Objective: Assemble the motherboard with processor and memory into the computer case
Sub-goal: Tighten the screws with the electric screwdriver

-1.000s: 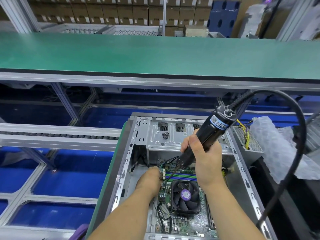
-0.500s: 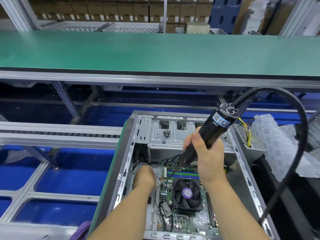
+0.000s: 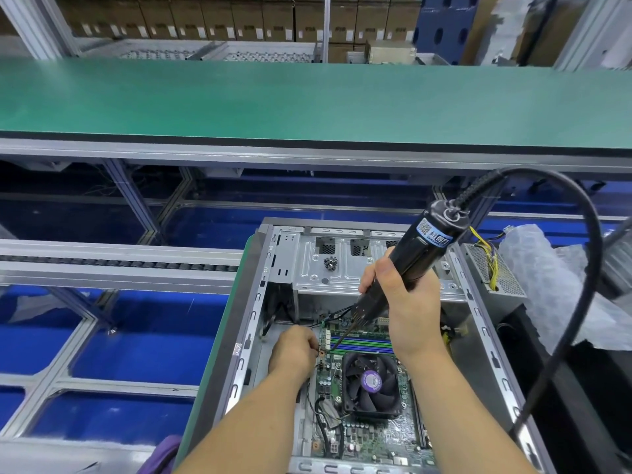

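Note:
The open grey computer case (image 3: 251, 316) lies flat in front of me. Inside it sits the green motherboard (image 3: 372, 436), with a black cooler fan (image 3: 371, 384) over the processor and memory sticks (image 3: 362, 343) just beyond the fan. My right hand (image 3: 407, 302) grips a black electric screwdriver (image 3: 420, 244), tilted so its bit points down-left at the board's left edge near a small screw spot (image 3: 321, 353). My left hand (image 3: 295, 350) is at that edge with curled fingers; what they hold is hidden.
A few loose screws (image 3: 330, 263) lie on the case's drive bracket. A thick black cable (image 3: 581, 268) loops from the screwdriver to the right. A power supply (image 3: 492, 268) and bubble wrap (image 3: 554, 278) sit right of the case. A green conveyor belt (image 3: 307, 104) runs behind.
My left hand drew slightly left, then returned to the board's left edge. The screwdriver kept its tilt, bit staying over the same corner.

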{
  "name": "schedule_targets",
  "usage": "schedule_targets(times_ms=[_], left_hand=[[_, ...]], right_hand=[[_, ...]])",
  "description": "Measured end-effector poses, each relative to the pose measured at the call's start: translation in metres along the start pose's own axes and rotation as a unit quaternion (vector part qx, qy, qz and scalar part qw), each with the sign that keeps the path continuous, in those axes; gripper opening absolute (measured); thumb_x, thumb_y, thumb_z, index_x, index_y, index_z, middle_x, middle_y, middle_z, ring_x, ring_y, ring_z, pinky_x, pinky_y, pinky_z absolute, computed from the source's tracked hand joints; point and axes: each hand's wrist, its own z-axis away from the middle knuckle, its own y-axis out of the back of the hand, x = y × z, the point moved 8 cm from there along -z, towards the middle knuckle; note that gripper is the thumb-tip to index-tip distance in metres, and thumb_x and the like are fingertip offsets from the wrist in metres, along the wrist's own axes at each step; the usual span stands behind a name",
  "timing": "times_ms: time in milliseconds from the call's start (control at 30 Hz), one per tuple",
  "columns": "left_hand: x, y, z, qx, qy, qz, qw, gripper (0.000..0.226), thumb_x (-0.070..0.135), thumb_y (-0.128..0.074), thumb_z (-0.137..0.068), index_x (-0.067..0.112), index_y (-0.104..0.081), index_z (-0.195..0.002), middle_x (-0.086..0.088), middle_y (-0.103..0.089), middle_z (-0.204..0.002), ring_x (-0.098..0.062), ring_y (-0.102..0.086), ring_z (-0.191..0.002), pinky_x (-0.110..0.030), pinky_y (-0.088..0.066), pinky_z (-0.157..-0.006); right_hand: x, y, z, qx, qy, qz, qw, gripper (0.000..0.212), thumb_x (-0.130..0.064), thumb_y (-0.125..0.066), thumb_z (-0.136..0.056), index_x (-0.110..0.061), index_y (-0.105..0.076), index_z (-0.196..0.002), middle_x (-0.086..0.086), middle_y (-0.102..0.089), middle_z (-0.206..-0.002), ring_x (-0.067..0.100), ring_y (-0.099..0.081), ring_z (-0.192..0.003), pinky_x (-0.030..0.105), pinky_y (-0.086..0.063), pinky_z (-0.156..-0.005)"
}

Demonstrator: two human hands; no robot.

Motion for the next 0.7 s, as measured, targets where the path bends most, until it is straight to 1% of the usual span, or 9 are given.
schedule_targets(times_ms=[133, 200, 267, 333, 433, 500, 567, 633, 700], left_hand=[[0.005, 0.007, 0.004, 0.015, 0.006, 0.028, 0.999, 0.026, 0.0, -0.05, -0.087, 0.021, -0.057, -0.073, -0.004, -0.067, -0.094, -0.022, -0.061, -0.082, -0.027, -0.051, -0.069], [0.008, 0.012, 0.003, 0.025, 0.005, 0.066, 0.997, 0.023, -0.001, -0.053, -0.087, 0.017, -0.061, -0.076, -0.005, -0.067, -0.094, -0.021, -0.06, -0.083, -0.025, -0.046, -0.066], [0.013, 0.013, 0.003, 0.027, -0.009, 0.102, 0.994, 0.02, -0.001, -0.06, -0.086, 0.016, -0.065, -0.075, -0.004, -0.067, -0.086, -0.016, -0.061, -0.076, -0.019, -0.046, -0.061], [0.018, 0.012, 0.006, 0.014, -0.026, 0.128, 0.991, 0.022, 0.0, -0.066, -0.086, 0.017, -0.063, -0.073, -0.002, -0.064, -0.077, -0.009, -0.056, -0.064, -0.013, -0.041, -0.053], [0.024, 0.01, 0.01, -0.002, -0.049, 0.136, 0.989, 0.023, -0.001, -0.069, -0.084, 0.018, -0.063, -0.073, 0.005, -0.059, -0.067, -0.005, -0.053, -0.058, -0.006, -0.038, -0.047], [0.025, 0.009, 0.01, -0.008, -0.056, 0.137, 0.989, 0.028, -0.002, -0.07, -0.082, 0.022, -0.061, -0.07, 0.007, -0.058, -0.064, -0.003, -0.051, -0.056, -0.006, -0.037, -0.046], [0.026, 0.008, 0.011, -0.014, -0.06, 0.137, 0.989, 0.029, -0.002, -0.069, -0.082, 0.023, -0.06, -0.069, 0.006, -0.058, -0.064, -0.004, -0.051, -0.056, -0.006, -0.037, -0.047], [0.026, 0.008, 0.011, -0.016, -0.062, 0.137, 0.989, 0.029, -0.003, -0.068, -0.082, 0.023, -0.06, -0.07, 0.006, -0.058, -0.065, -0.004, -0.051, -0.057, -0.008, -0.038, -0.049], [0.025, 0.009, 0.011, -0.01, -0.06, 0.143, 0.988, 0.024, -0.003, -0.065, -0.084, 0.02, -0.061, -0.076, 0.005, -0.057, -0.066, -0.006, -0.052, -0.06, -0.014, -0.044, -0.055]], right_hand=[[-0.001, -0.003, 0.0, 0.001, -0.005, -0.009, 1.0, 0.056, -0.078, -0.071, -0.067, -0.024, -0.06, -0.077, 0.006, -0.065, -0.067, 0.021, -0.06, -0.065, 0.034, -0.05, -0.066], [-0.001, -0.004, -0.001, 0.004, -0.004, -0.009, 1.0, 0.058, -0.075, -0.071, -0.069, -0.02, -0.059, -0.078, 0.007, -0.064, -0.067, 0.023, -0.06, -0.064, 0.039, -0.051, -0.066], [-0.004, -0.004, -0.001, 0.008, -0.002, -0.015, 1.0, 0.042, -0.068, -0.072, -0.072, -0.027, -0.062, -0.075, 0.006, -0.064, -0.067, 0.025, -0.06, -0.064, 0.047, -0.052, -0.067], [-0.005, -0.005, -0.003, 0.008, 0.001, -0.016, 1.0, 0.034, -0.064, -0.071, -0.074, -0.03, -0.064, -0.074, 0.005, -0.064, -0.067, 0.024, -0.061, -0.064, 0.047, -0.053, -0.068], [-0.004, -0.004, -0.004, 0.015, 0.003, -0.021, 1.0, 0.049, -0.065, -0.071, -0.074, -0.018, -0.06, -0.082, 0.006, -0.065, -0.069, 0.021, -0.062, -0.067, 0.042, -0.053, -0.071], [-0.003, -0.004, -0.004, 0.016, 0.009, -0.022, 1.0, 0.06, -0.071, -0.072, -0.073, -0.014, -0.058, -0.083, 0.005, -0.065, -0.069, 0.02, -0.062, -0.068, 0.036, -0.053, -0.071], [-0.003, -0.004, -0.004, 0.019, 0.011, -0.02, 1.0, 0.065, -0.075, -0.071, -0.07, -0.013, -0.058, -0.083, 0.004, -0.065, -0.068, 0.019, -0.062, -0.067, 0.033, -0.052, -0.069], [-0.003, -0.003, -0.004, 0.024, 0.011, -0.018, 1.0, 0.064, -0.075, -0.07, -0.07, -0.014, -0.058, -0.083, 0.004, -0.064, -0.068, 0.02, -0.062, -0.067, 0.036, -0.052, -0.068], [-0.002, -0.001, -0.005, 0.032, 0.012, -0.022, 0.999, 0.061, -0.075, -0.071, -0.07, -0.017, -0.06, -0.083, 0.004, -0.064, -0.068, 0.021, -0.062, -0.067, 0.042, -0.054, -0.07]])
